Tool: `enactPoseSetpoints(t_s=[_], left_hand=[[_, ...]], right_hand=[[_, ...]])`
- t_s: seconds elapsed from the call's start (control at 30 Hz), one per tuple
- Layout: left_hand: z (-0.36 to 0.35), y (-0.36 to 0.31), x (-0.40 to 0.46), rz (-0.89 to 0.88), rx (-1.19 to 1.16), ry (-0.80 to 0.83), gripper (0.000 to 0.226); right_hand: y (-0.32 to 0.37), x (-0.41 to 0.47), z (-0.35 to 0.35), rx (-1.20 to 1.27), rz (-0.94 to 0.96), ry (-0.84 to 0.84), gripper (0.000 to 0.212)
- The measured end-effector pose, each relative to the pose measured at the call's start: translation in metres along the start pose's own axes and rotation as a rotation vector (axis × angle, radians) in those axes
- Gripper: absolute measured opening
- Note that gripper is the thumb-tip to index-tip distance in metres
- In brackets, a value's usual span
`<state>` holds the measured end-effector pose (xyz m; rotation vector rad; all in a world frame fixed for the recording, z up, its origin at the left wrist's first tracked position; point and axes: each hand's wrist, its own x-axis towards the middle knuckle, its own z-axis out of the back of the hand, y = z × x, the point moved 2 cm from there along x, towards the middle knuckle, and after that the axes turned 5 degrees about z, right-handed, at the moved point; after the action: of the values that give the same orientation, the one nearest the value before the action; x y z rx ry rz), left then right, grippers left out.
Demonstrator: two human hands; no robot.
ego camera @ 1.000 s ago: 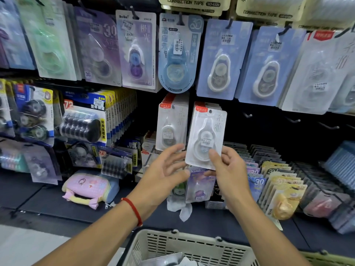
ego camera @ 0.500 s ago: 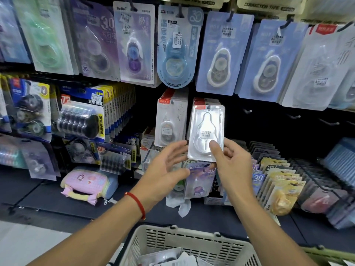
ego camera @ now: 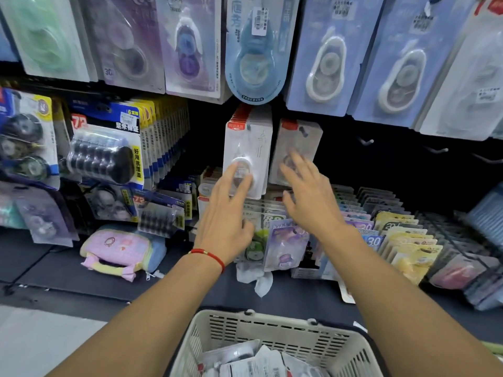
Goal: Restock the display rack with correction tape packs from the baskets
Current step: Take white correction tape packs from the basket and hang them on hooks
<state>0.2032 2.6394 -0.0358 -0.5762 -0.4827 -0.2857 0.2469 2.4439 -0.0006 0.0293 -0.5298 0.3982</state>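
White packs [ego camera: 246, 151] with red tops hang on two neighbouring hooks at the rack's [ego camera: 381, 159] middle row. At the left stack, the left hand [ego camera: 226, 216] has its grip spread, straight fingertips touching the front pack's blister. Just beside it, the right hand [ego camera: 310, 197] is blurred, its grip also spread and holding nothing, in front of the second stack [ego camera: 296, 148]. To the right, several hooks [ego camera: 366, 141] stand bare. Below, the basket [ego camera: 272, 333] holds more packs. Judging by this, one pack is hung and the restocking is partly done; bare hooks and the basket's contents suggest much is left.
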Motion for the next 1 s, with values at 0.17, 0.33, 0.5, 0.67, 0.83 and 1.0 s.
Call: enactPoseSetpoints(t_s=[0.17, 0.33, 0.5, 0.67, 0.83, 1.0], left_hand=[[-0.002, 0.006, 0.002, -0.013, 0.062, 0.024, 0.092], [0.000, 0.017, 0.005, -0.092, 0.076, 0.049, 0.091], [0.012, 0.030, -0.008, -0.153, 0.109, 0.100, 0.083], [0.001, 0.035, -0.053, -0.216, 0.183, 0.370, 0.049], [-0.042, 0.027, -0.146, -0.212, 0.499, 0.873, 0.046], [-0.081, 0.041, -0.244, 0.076, 0.535, 1.250, 0.051]], right_hand=[[-0.022, 0.034, -0.019, 0.009, -0.022, 0.093, 0.070], [-0.032, 0.032, -0.023, 0.117, -0.062, 0.173, 0.071], [-0.011, -0.036, -0.017, 0.316, -0.099, 0.080, 0.045], [0.029, -0.137, -0.048, 0.481, -0.108, 0.378, 0.022], [0.079, -0.247, -0.126, 0.437, -0.091, 0.924, 0.033], [0.136, -0.327, -0.181, 0.476, -0.237, 1.000, 0.049]])
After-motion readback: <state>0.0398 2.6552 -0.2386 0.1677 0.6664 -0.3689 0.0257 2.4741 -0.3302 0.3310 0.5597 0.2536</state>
